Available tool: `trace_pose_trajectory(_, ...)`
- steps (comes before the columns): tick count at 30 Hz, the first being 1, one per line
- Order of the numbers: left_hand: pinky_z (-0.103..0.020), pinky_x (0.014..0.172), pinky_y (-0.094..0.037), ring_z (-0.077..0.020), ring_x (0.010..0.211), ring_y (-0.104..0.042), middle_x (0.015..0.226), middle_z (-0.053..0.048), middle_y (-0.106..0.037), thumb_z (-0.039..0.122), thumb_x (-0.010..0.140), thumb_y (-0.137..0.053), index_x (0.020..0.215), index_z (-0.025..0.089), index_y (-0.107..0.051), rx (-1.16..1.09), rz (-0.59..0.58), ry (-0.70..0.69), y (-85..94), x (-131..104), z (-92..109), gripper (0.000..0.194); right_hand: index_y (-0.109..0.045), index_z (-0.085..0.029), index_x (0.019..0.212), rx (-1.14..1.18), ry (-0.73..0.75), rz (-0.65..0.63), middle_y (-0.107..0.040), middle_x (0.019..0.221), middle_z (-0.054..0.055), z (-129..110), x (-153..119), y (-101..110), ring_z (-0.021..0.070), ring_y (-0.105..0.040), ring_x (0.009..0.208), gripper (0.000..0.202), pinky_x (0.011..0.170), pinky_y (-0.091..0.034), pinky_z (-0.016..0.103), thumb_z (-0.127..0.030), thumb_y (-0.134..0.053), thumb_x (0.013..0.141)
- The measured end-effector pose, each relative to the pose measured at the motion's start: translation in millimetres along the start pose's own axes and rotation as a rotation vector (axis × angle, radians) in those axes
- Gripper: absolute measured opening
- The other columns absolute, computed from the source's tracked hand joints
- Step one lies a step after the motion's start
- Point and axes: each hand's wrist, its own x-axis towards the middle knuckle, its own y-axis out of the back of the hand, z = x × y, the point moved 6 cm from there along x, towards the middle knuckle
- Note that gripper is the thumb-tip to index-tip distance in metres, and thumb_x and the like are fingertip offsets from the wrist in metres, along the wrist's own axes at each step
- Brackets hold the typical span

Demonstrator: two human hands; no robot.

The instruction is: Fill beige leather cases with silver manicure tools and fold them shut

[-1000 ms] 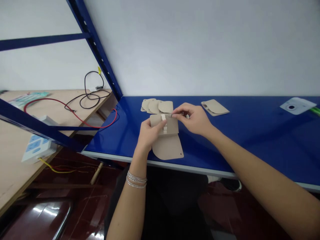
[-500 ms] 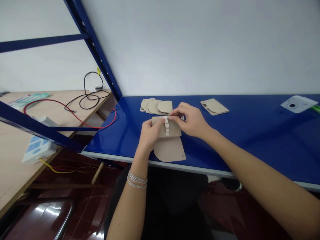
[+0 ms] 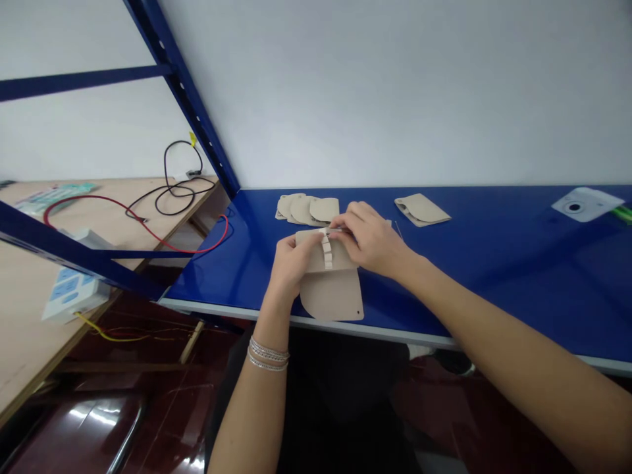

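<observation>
A beige folding case (image 3: pixel 332 294) lies unfolded near the front edge of the blue table, its rounded flap toward me. A row of small white loops (image 3: pixel 327 251) runs down its upper part. My left hand (image 3: pixel 291 262) grips the case's left side, thumb at the top loop. My right hand (image 3: pixel 370 237) is pinched at the same loop, and a thin metallic item shows between its fingertips, too small to name. Behind the hands sit several closed beige cases (image 3: pixel 323 209), overlapping. Another folded beige case (image 3: pixel 423 209) lies to the right.
A white camera-like object (image 3: pixel 585 204) lies at the far right of the blue table (image 3: pixel 494 263). At the left, a wooden table (image 3: pixel 24 263) holds a white power strip (image 3: pixel 76 296) and a black cable (image 3: pixel 180 187). A red cable (image 3: pixel 148 230) reaches onto the blue table.
My right hand's fingers have turned and closed in over the top loop, with the thin item now between them. The view has shifted slightly, and my left hand still holds the case.
</observation>
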Motion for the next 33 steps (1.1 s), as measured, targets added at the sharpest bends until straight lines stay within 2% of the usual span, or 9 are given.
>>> trace_pose_trajectory(9, -0.023, 0.059, -0.043, -0.0156, 0.066, -0.058, 0.072, -0.004, -0.067, 0.039, 0.065, -0.075, 0.079, 0.011, -0.073, 0.015, -0.013, 0.003, -0.2, 0.7, -1.1, 0.031, -0.062, -0.019, 0.089, 0.102, 0.006, -0.019, -0.058, 0.082, 0.009, 1.0, -0.8, -4.2, 0.0219, -0.052, 0.077, 0.019, 0.072, -0.044, 0.037, -0.03, -0.047, 0.095)
trace_pose_trajectory(13, -0.023, 0.059, -0.044, -0.016, 0.067, -0.059, 0.073, -0.005, -0.067, 0.043, 0.068, -0.072, 0.081, 0.012, -0.073, 0.029, -0.013, -0.017, 1.2, 2.3, -2.5, 0.033, -0.069, -0.019, 0.089, 0.212, -0.075, -0.021, -0.064, 0.082, 0.007, 9.5, -0.7, -0.5, 0.0202, -0.057, 0.077, 0.017, 0.07, -0.046, 0.034, -0.031, -0.057, 0.091)
trace_pose_trajectory(19, -0.022, 0.054, -0.041, -0.014, 0.063, -0.055, 0.069, -0.003, -0.064, 0.042, 0.068, -0.071, 0.078, 0.012, -0.071, 0.067, 0.054, -0.008, 6.5, 5.1, -5.1, 0.032, -0.073, -0.021, 0.099, 0.319, -0.2, -0.177, -0.072, 0.099, 0.007, 20.2, -4.1, 2.2, 0.022, -0.064, 0.09, 0.019, 0.08, -0.049, 0.035, -0.027, -0.06, 0.086)
trace_pose_trajectory(23, -0.022, 0.054, -0.04, -0.0131, 0.062, -0.052, 0.069, -0.003, -0.062, 0.043, 0.067, -0.07, 0.078, 0.011, -0.07, 0.093, 0.034, -0.006, 4.1, 5.0, -5.2, 0.034, -0.074, -0.022, 0.091, 0.333, -0.299, -0.192, -0.074, 0.095, 0.006, 26.2, -5.4, 2.0, 0.0214, -0.066, 0.086, 0.018, 0.077, -0.05, 0.034, -0.027, -0.057, 0.085)
trace_pose_trajectory(27, -0.022, 0.053, -0.038, -0.0129, 0.062, -0.05, 0.067, -0.001, -0.06, 0.041, 0.07, -0.065, 0.072, 0.011, -0.068, 0.233, 0.039, -0.015, 5.9, 6.8, -7.5, 0.031, -0.073, -0.02, 0.091, 0.283, -0.34, -0.318, -0.073, 0.096, 0.007, 33.2, -6.4, -2.0, 0.0224, -0.066, 0.087, 0.02, 0.074, -0.05, 0.033, -0.033, -0.063, 0.08)
trace_pose_trajectory(31, -0.022, 0.051, -0.034, -0.0122, 0.062, -0.047, 0.064, -0.001, -0.055, 0.04, 0.07, -0.063, 0.064, 0.012, -0.062, 0.373, 0.095, -0.032, 13.7, 9.2, -8.9, 0.029, -0.074, -0.021, 0.085, 0.19, -0.481, -0.673, -0.073, 0.085, 0.006, 57.4, -20.2, -2.4, 0.0233, -0.066, 0.079, 0.031, 0.066, -0.05, 0.032, -0.046, -0.074, 0.067)
trace_pose_trajectory(33, -0.022, 0.05, -0.033, -0.0119, 0.061, -0.046, 0.063, 0.0, -0.053, 0.041, 0.07, -0.063, 0.062, 0.013, -0.06, 0.382, 0.088, -0.032, 14.8, 9.2, -8.8, 0.029, -0.073, -0.021, 0.084, 0.159, -0.516, -0.723, -0.073, 0.084, 0.005, 70.2, -24.4, 8.1, 0.0231, -0.066, 0.078, 0.03, 0.066, -0.051, 0.032, -0.045, -0.075, 0.066)
